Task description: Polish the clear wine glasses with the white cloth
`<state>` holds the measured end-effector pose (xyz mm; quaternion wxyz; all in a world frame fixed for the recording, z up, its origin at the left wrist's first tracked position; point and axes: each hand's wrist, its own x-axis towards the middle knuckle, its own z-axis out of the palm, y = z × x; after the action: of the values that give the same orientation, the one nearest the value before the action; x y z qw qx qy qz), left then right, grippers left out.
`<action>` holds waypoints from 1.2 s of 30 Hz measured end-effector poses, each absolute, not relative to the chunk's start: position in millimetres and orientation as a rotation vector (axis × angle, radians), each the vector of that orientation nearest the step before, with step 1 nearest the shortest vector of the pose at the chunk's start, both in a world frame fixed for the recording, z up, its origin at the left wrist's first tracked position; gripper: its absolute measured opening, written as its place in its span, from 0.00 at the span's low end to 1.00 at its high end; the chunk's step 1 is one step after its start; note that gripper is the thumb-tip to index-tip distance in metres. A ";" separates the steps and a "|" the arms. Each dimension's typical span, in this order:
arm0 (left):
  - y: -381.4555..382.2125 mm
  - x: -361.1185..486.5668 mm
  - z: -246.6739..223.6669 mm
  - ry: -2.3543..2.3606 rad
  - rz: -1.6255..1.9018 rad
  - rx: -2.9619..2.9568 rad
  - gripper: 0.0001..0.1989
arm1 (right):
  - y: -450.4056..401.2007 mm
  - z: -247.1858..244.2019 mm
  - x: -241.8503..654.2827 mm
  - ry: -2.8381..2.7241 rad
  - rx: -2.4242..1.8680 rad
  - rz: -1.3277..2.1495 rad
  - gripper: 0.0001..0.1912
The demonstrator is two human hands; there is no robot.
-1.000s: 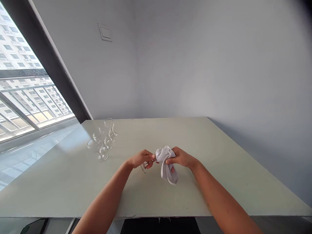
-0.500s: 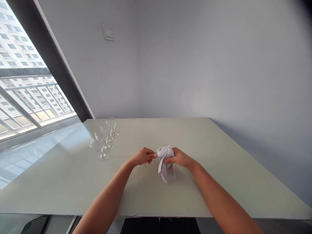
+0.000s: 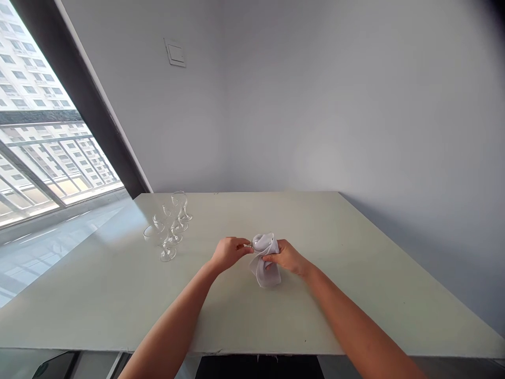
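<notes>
A stemmed glass (image 3: 259,243) lies tilted on its side above the table, its bowl pointing right and partly covered by a white cloth (image 3: 266,275). My left hand (image 3: 232,253) pinches the glass's stem between thumb and fingers; the foot is hidden behind that hand. On the other side, my right hand (image 3: 289,258) is closed on the cloth, pressing it around the bowl. The cloth's loose end hangs down below my right thumb. Whether my right fingers reach inside the bowl is hidden.
Several clear stemmed glasses (image 3: 168,255) stand upright in a close group on the left of the pale table (image 3: 355,295). Walls border the table behind and to the right. A window (image 3: 51,131) is at the left.
My left hand has turned and risen slightly at the stem. My right hand and the cloth have shifted a little left and up, and the cloth's hanging end has swung left.
</notes>
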<state>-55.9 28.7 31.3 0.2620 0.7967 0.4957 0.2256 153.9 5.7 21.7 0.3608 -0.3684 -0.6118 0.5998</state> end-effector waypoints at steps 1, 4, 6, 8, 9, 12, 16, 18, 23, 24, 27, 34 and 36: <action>29.2 -57.4 33.2 1.290 0.552 2.039 0.19 | 5.3 23.9 156.1 -1.664 -0.968 1.458 0.08; 31.4 -62.7 39.1 1.199 0.460 1.840 0.22 | 9.7 26.9 163.6 -1.860 -1.018 1.108 0.07; 34.1 -67.3 41.6 1.269 0.491 1.823 0.22 | 15.9 26.2 170.8 -1.872 -1.072 0.910 0.14; 37.6 -72.3 42.4 1.429 0.565 1.833 0.21 | 21.3 25.5 179.3 -1.773 -1.191 0.790 0.20; 39.5 -74.5 42.1 1.518 0.605 1.842 0.21 | 22.6 25.9 182.8 -1.704 -1.255 0.739 0.21; 42.7 -76.9 38.9 1.721 0.679 1.905 0.18 | 18.2 30.5 183.4 -1.652 -1.299 0.525 0.20; 37.2 -66.5 30.4 1.780 0.586 2.155 0.11 | 1.4 34.6 156.8 -2.099 -1.100 0.163 0.19; 31.5 -57.9 25.7 1.729 0.524 2.372 0.07 | -4.4 32.1 140.7 -2.263 -1.079 0.038 0.18; 21.1 -42.1 16.9 1.582 0.573 2.653 0.03 | -0.7 25.0 128.0 -2.244 -1.202 -0.010 0.16; 20.5 -40.5 15.4 1.567 0.603 2.671 0.04 | 2.4 24.8 130.9 -2.187 -1.239 0.060 0.16; 20.5 -37.5 10.0 1.472 0.672 2.704 0.08 | 14.0 23.5 145.5 -1.953 -1.339 0.502 0.15; 20.4 -29.9 0.7 1.465 0.843 2.425 0.18 | 32.5 8.8 159.8 -0.866 -1.076 1.424 0.17; 20.6 -27.4 -0.9 1.516 0.912 2.308 0.18 | 31.9 6.4 149.9 -0.618 -0.991 1.438 0.15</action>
<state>-27.4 20.6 -0.9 0.1162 0.7882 0.5178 0.3115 149.9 31.9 6.4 0.6007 -0.4278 -0.2669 0.6204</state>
